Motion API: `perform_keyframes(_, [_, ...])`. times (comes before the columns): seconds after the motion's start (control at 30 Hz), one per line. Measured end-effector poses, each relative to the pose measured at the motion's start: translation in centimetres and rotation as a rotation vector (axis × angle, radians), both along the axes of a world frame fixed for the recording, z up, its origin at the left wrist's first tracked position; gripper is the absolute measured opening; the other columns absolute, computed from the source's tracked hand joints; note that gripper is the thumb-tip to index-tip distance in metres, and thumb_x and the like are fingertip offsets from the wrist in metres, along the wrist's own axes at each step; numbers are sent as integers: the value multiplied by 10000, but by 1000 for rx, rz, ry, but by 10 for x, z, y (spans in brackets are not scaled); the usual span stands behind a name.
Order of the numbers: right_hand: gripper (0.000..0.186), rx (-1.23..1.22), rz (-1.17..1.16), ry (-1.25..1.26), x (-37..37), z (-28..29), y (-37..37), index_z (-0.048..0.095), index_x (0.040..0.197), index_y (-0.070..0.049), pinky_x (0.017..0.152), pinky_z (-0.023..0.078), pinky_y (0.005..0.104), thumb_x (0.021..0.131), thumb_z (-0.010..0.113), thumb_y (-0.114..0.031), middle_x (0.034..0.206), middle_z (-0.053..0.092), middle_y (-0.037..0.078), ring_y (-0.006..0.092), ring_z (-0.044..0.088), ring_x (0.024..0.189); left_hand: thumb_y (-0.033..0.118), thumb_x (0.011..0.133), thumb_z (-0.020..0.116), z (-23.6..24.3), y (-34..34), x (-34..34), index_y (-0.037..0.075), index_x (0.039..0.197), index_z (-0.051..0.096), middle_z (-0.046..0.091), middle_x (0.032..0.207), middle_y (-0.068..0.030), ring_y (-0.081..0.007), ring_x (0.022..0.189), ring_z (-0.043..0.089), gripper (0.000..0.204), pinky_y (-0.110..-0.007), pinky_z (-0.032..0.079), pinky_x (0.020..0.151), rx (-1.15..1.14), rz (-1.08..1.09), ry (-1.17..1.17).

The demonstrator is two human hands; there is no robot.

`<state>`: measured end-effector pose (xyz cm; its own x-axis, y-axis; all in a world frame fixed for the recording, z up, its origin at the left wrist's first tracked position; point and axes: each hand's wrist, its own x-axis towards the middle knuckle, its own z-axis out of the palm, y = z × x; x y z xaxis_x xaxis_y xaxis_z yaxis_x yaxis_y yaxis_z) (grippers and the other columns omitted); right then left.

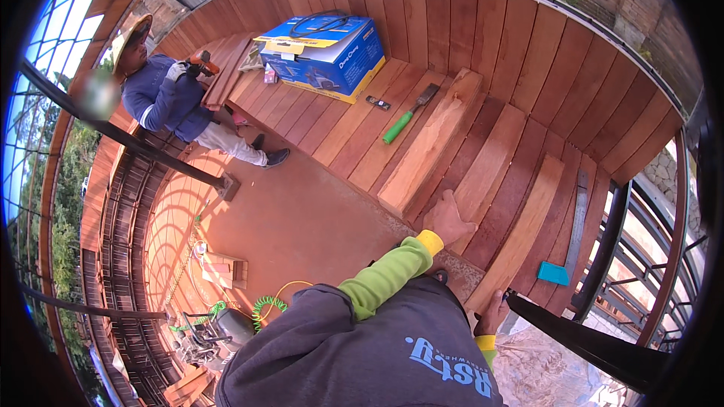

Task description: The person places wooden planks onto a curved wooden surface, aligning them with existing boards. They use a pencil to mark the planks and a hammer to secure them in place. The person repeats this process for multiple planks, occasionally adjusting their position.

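Note:
My left hand (449, 218) grips a pale wooden board (494, 150) lying on the slatted bench, its index finger along the board. At the lower right, my right hand (492, 309), partly hidden, holds the near end of another pale board (532, 215). A thicker board (430, 139) lies to their left. Beyond it are a green-handled chisel (403, 120) and a small dark tool (377, 103). At the right, a steel rule (579, 218) lies beside a teal rectangular object (553, 273).
A co-worker (170, 105) with an orange tool stands upper left by a blue box (324, 56). A curved wooden backrest (460, 22) edges the bench. Black posts (128, 135) and railings stand at both sides; a compressor (226, 324), coiled hoses and wood pieces sit lower left.

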<state>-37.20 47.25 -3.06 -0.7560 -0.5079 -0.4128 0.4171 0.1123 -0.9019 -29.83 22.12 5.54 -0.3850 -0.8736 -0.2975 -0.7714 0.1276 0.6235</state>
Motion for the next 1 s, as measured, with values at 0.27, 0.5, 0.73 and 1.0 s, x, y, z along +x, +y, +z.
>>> perform_keyframes(0.27, [356, 45, -28, 22, -1, 8, 1, 526, 715, -93, 437, 324, 223, 952, 512, -358, 617, 464, -51, 40, 404, 523, 389, 554, 850, -9, -5, -3, -85, 1208, 402, 588, 1070, -265, -378, 1005, 593, 923, -412, 475, 873, -58, -36, -14])
perform_keyframes(0.5, [401, 61, -48, 2, -9, -34, 21, 577, 848, -107, 364, 384, 224, 936, 458, -479, 671, 543, -15, 72, 520, 507, 220, 628, 821, -17, -3, -3, -110, 1170, 467, 610, 1077, -200, -257, 970, 614, 726, -343, 487, 858, 141, 19, 380])
perform_keyframes(0.73, [451, 53, -68, -13, -3, -8, 14, 615, 861, -50, 376, 364, 224, 951, 430, -452, 645, 522, -13, 71, 461, 483, 97, 675, 727, -34, 4, -4, -70, 1110, 538, 644, 1012, -230, -301, 946, 643, 503, -357, 496, 826, 179, 115, 522])
perform_keyframes(1.0, [439, 37, -120, 40, -2, -4, 8, 535, 706, -73, 404, 329, 248, 959, 440, -419, 633, 453, -22, 69, 418, 517, 58, 696, 669, -24, 13, -8, -50, 1093, 538, 643, 963, -221, -327, 909, 634, 432, -380, 494, 804, -22, 36, 408])
